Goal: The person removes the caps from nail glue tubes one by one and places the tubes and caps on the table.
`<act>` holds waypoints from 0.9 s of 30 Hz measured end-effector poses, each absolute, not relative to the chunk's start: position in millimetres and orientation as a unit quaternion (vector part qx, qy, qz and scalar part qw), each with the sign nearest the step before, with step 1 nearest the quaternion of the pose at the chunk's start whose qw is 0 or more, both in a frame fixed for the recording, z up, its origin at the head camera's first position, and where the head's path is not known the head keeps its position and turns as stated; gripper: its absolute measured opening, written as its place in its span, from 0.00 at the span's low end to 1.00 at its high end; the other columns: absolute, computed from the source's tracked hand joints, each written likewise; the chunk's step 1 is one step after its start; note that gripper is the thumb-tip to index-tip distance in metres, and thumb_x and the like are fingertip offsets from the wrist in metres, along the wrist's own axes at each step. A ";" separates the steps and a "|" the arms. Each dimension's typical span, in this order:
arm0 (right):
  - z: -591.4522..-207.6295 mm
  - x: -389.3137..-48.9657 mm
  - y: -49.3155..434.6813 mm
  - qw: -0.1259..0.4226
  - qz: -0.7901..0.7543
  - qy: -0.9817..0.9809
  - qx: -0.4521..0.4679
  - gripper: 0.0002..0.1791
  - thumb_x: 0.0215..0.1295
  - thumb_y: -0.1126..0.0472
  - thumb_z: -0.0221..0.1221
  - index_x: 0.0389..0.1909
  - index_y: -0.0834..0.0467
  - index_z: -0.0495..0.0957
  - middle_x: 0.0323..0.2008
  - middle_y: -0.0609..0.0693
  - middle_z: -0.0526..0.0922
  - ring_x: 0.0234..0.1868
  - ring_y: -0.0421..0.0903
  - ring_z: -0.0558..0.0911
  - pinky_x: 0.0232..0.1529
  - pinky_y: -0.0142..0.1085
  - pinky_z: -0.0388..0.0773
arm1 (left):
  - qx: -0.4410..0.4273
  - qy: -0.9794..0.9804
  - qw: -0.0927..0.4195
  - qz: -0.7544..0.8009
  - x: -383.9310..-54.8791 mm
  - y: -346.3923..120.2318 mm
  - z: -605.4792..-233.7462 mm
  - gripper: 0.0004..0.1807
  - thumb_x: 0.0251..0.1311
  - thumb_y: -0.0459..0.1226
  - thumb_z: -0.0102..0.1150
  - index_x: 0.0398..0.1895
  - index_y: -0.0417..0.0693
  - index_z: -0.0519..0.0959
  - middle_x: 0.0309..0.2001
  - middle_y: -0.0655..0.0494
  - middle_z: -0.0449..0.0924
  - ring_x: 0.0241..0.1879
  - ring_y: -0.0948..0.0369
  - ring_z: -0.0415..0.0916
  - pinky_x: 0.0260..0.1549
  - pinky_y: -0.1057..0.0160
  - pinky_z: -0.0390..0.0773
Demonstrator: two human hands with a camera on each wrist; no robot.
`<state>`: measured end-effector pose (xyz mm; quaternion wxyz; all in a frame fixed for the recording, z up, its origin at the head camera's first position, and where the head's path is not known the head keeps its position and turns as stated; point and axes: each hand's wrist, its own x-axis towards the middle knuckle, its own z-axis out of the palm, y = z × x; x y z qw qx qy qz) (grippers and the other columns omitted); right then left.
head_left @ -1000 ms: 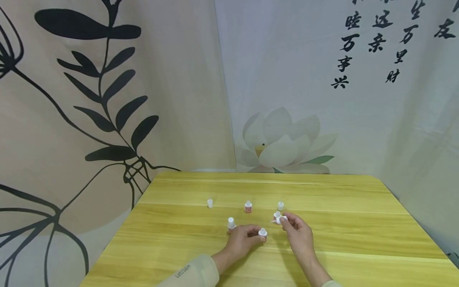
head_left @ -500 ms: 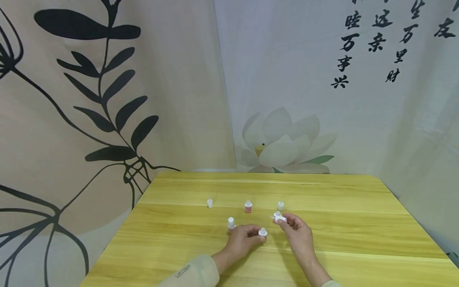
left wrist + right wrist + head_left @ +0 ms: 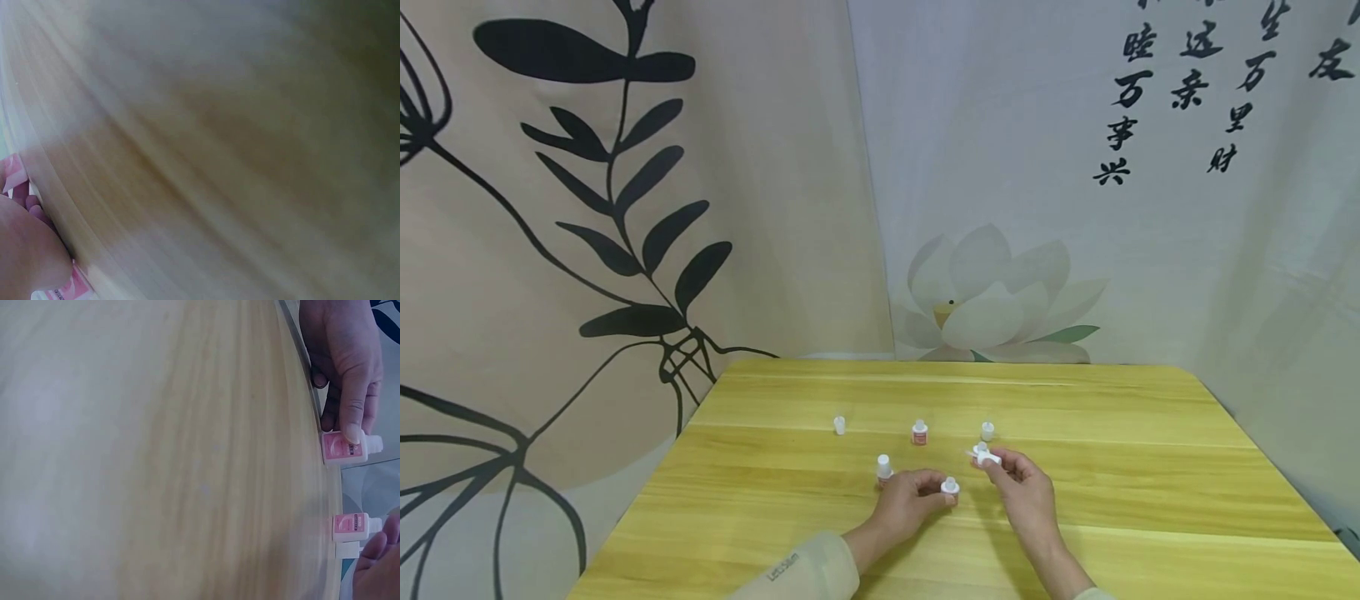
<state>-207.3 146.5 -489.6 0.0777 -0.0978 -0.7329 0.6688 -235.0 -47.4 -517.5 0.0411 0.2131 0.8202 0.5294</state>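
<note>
My left hand point(image 3: 904, 504) grips a small white bottle point(image 3: 950, 486) with a narrow nozzle. Its pink label shows in the right wrist view, the thumb pressed on it. To the right, my right hand point(image 3: 1026, 497) pinches a small white cap-like piece point(image 3: 991, 458) whose thin tip points left. This piece overlaps another white bottle point(image 3: 979, 448) just beyond the fingertips. In the right wrist view that pink-labelled bottle point(image 3: 350, 526) stands upright by the right fingers. The left wrist view catches only part of the left hand point(image 3: 31, 250) and two pink labels.
On the wooden table point(image 3: 1150, 467), a capped bottle point(image 3: 883, 468) stands left of the left hand, partly hidden by it. Farther back are a pink-labelled bottle point(image 3: 920, 432), a loose translucent cap point(image 3: 839, 426) at left and another translucent cap point(image 3: 987, 431) at right.
The white piece in the right hand has tilted, its thin tip shifting slightly up and left, and it now overlaps the bottle behind it more. The left hand keeps its place.
</note>
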 end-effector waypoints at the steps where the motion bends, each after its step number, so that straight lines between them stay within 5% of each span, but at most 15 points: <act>1: -489.5 -207.1 146.6 0.078 0.668 -0.733 -0.097 0.22 0.67 0.54 0.64 0.57 0.62 0.77 0.45 0.53 0.86 0.49 0.50 0.80 0.50 0.38 0.78 | 0.213 0.820 0.041 0.530 -234.7 -47.4 -517.0 0.07 0.59 0.39 0.68 0.40 0.50 0.86 0.37 0.63 0.86 0.38 0.69 0.80 0.42 0.68 0.78; 27: -491.4 -207.1 146.4 0.068 0.674 -0.730 -0.087 0.19 0.69 0.52 0.62 0.54 0.58 0.80 0.48 0.53 0.86 0.53 0.48 0.79 0.56 0.44 0.73 | 0.200 0.816 0.052 0.540 -235.2 -46.1 -518.7 0.07 0.59 0.38 0.68 0.40 0.51 0.86 0.36 0.66 0.86 0.38 0.71 0.80 0.42 0.69 0.78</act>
